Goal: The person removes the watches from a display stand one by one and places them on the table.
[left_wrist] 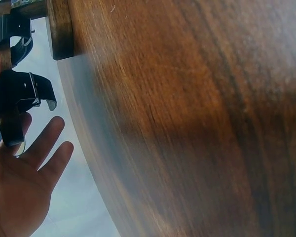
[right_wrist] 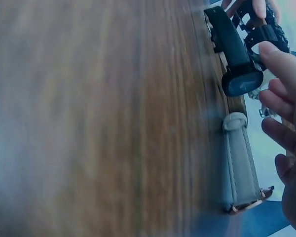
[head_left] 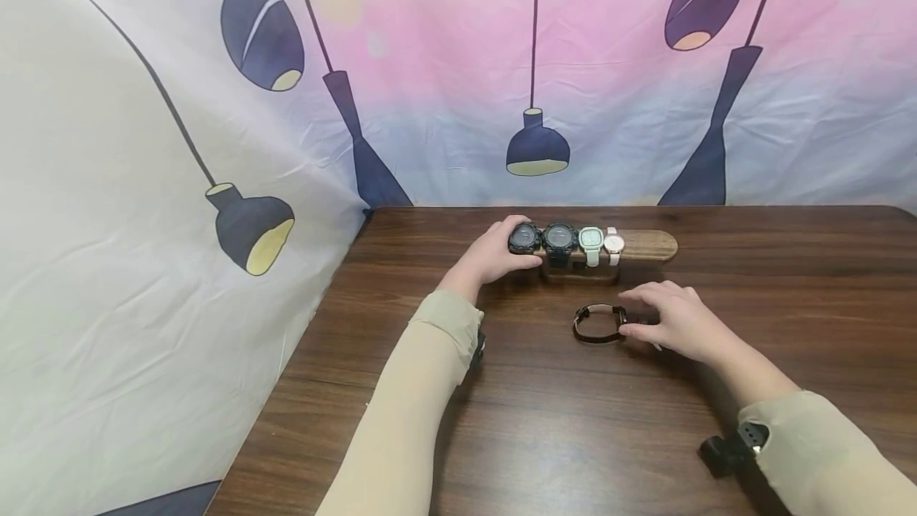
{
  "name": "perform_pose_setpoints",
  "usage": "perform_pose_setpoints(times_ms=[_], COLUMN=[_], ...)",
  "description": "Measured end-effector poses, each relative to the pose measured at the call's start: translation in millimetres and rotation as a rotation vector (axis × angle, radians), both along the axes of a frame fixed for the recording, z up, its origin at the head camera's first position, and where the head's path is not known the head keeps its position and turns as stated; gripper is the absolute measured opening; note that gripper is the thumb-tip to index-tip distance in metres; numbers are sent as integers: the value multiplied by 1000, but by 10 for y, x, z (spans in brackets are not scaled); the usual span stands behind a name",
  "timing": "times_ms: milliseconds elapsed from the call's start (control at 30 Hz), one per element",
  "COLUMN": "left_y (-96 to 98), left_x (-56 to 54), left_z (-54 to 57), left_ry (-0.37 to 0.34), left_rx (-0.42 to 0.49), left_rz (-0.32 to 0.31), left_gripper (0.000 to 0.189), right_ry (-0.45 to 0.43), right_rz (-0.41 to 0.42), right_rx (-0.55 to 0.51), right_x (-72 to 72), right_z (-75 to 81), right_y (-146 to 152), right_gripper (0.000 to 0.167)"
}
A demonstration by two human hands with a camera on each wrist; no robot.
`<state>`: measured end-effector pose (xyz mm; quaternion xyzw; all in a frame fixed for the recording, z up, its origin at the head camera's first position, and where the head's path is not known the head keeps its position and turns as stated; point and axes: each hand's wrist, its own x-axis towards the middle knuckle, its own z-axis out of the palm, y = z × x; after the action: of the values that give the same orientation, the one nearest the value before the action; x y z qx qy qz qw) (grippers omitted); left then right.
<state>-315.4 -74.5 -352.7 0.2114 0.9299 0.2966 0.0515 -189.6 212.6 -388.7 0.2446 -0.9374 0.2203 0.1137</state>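
Note:
A wooden watch stand (head_left: 652, 245) holds several watches in a row. My left hand (head_left: 493, 252) grips its left end around a chunky black watch (head_left: 524, 237), thumb in front and fingers behind. Beside that sit another black watch (head_left: 559, 237), a mint-green square watch (head_left: 591, 240) and a small watch with a white strap (head_left: 613, 244). On the table, a watch with a thin black strap (head_left: 598, 340) stands on edge, its strap looped. My right hand (head_left: 677, 318) reaches to its dial side, thumb and forefinger spread around the case. A grey-strapped watch (right_wrist: 241, 165) lies by this hand, mostly hidden in the head view.
The dark wooden table (head_left: 544, 428) runs back to a printed cloth backdrop (head_left: 444, 86). At the left the table edge meets a hanging pale cloth (head_left: 143, 325). A black wrist camera (head_left: 731, 448) hangs below my right sleeve, near the tabletop.

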Motion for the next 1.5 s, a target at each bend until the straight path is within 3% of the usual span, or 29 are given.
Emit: perform_pose_setpoints(times_ms=[800, 1000, 1500], left_y=[8, 10, 15], left_x=[-7, -2, -6], left_z=[5, 4, 55], left_ry=[-4, 0, -30], left_rx=[-9, -7, -28], left_rz=[2, 4, -9], left_gripper=[73, 72, 73], right_ry=[29, 63, 1], right_rz=[-61, -46, -50], right_rx=[-92, -92, -81], right_x=[-102, -178, -336], right_z=[145, 291, 527], right_y=[89, 88, 36], right_gripper=[52, 54, 56])
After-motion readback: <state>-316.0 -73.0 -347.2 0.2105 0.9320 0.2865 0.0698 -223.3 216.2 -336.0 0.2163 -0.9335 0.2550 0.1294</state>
